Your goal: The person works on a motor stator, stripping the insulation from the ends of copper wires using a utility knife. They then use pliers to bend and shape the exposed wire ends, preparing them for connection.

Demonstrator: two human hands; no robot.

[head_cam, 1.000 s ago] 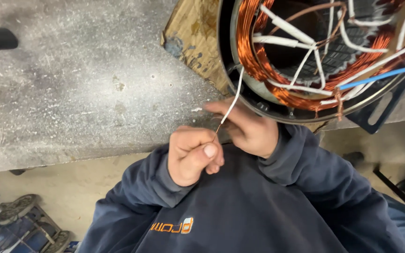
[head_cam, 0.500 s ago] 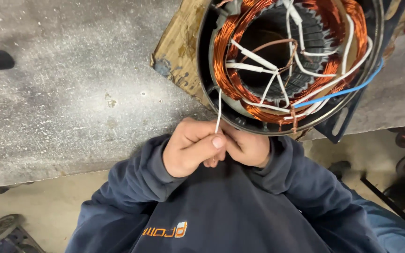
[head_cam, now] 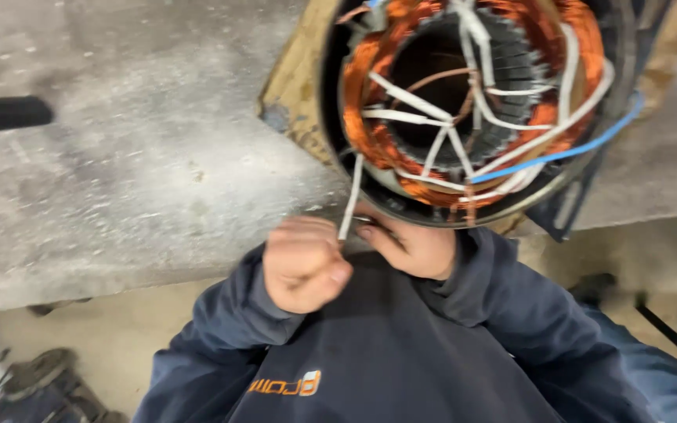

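Since a second ago the view has swung so that the round motor stator [head_cam: 472, 110] sits nearer the middle of the picture and shows more of its bore, and both hands have drawn together at the desk's front edge. The left hand [head_cam: 303, 262] is curled into a near fist, its grip closed with fingers tucked and thumb pressed against the lower end of a white sleeved wire [head_cam: 350, 200]. The right hand [head_cam: 409, 247] lies just beside it, touching the stator's dark rim; its fingertips meet the same wire end, though how tightly they pinch is hard to tell through the blur. The wire runs up from the hands, slightly tilted, to the copper windings [head_cam: 366, 137] on the stator's left side. More white leads cross the bore, and a blue wire [head_cam: 573, 149] runs along the lower right. The stator rests on a brown cardboard piece [head_cam: 295, 86] on the grey desk [head_cam: 119, 180]. A dark bar [head_cam: 5, 113] lies at the far left.
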